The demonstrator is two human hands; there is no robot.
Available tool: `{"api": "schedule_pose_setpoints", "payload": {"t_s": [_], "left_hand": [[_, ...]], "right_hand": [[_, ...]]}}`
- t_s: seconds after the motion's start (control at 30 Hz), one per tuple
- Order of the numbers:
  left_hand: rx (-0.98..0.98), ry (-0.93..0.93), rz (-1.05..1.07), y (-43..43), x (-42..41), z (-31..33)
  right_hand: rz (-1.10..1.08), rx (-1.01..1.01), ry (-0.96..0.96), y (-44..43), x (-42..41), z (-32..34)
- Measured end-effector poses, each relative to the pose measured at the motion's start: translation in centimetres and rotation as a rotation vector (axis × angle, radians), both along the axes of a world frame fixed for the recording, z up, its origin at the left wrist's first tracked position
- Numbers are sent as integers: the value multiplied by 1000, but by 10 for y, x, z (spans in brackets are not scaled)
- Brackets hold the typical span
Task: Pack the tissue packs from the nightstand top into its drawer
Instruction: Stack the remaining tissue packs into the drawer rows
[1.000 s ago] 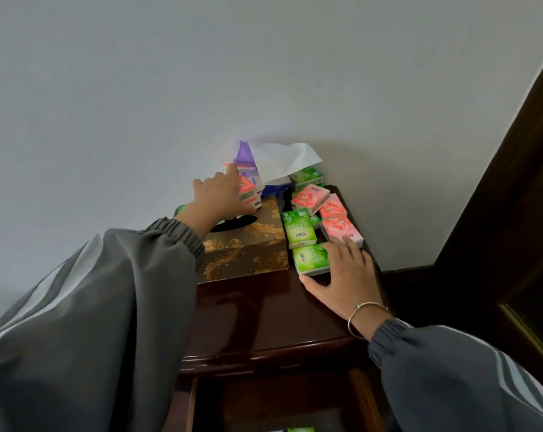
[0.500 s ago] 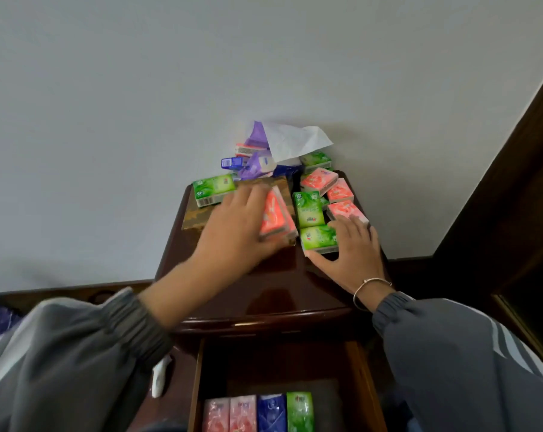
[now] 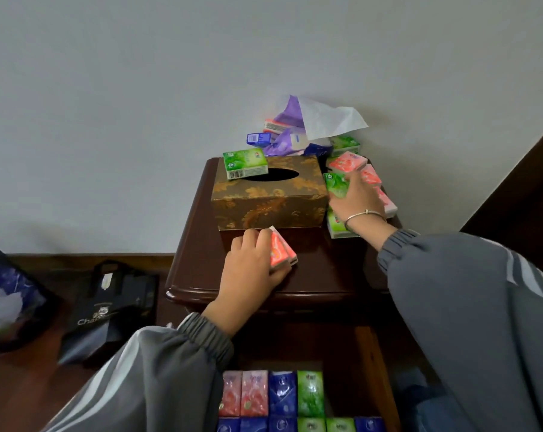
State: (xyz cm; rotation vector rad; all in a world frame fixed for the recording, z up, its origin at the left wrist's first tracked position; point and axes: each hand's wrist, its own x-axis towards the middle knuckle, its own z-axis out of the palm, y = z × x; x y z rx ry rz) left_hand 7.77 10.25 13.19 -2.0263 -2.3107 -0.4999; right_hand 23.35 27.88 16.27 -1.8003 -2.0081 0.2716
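Left hand (image 3: 251, 269): clamped around 2 pink tissue packs (image 3: 281, 249), front of nightstand top (image 3: 326, 272).
Right hand (image 3: 354, 198): fingers closing on green tissue pack (image 3: 337, 183), beside tissue box (image 3: 268, 198).
Drawer (image 3: 374, 369): open, packs in rows.

Counts on the nightstand and in its drawer

Two hands: left hand (image 3: 251, 269), right hand (image 3: 356, 199). One gold tissue box (image 3: 268, 194). Drawer (image 3: 373, 369): a back row of four packs, two pink (image 3: 243, 392), one blue (image 3: 282, 392), one green (image 3: 310, 392); the front row is partly cut off. One dark bag (image 3: 108, 307).
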Motion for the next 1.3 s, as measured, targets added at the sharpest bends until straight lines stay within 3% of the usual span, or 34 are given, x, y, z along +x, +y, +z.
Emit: {"api": "schedule_pose_setpoints", "payload": {"t_s": [0.13, 0.3, 0.37, 0.53, 0.73, 0.93, 1.1, 1.23, 1.3], "left_hand": [[40, -36, -3, 2, -3, -6], [75, -52, 13, 1, -3, -9], [87, -57, 14, 2, -3, -10], [93, -67, 12, 2, -3, -10], [76, -64, -3, 2, -4, -8], [65, -93, -25, 5, -8, -12], [59, -165, -2, 1, -7, -10], [171, -274, 49, -24, -6, -6], [285, -361, 45, -51, -4, -5]], "right_hand": [[-82, -180, 103, 12, -5, 1], [-11, -89, 253, 8, 19, 18], [115, -157, 171, 1, 37, 24], [406, -251, -246, -9, 60, 21], [407, -235, -369, -9, 52, 17], [433, -68, -495, -19, 53, 5], [330, 28, -382, -45, 65, 5], [167, 70, 63, -91, 89, 7], [149, 40, 199, -124, 104, 7]]}}
